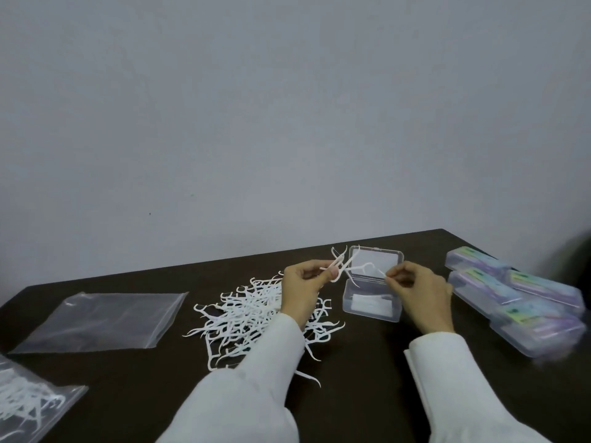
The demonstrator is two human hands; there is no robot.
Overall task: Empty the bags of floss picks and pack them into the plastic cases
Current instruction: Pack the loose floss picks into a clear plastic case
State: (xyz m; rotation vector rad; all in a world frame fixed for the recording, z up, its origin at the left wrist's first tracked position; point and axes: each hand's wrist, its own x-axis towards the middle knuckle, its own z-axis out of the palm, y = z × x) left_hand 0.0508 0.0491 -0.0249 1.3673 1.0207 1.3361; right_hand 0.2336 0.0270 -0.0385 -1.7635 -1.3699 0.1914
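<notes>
Nearest the camera are two white sleeves (256, 385), reaching out over the dark desk (367, 378). The left hand (303, 282) grasps a small bunch of floss picks (339, 262) between thumb and fingers, their stems fanning up and to the right. The right hand (415, 286) pinches the thin end of a single pick (367, 268), whose long axis runs leftward from the fingertips, with its head toward the bunch. Both hands hover just above the open clear case (372, 302), which lies between them and a little nearer the right hand; its lid stands up at the back. The coming move, I judge, is a short drop of the single pick straight down into the case, laid along its length. The loose heap of picks (252, 311) lies under the left wrist, an emptied bag (99, 318) farther left, a still-full bag (28, 404) at the near left edge, and filled cases (524, 302) stacked well to the right
</notes>
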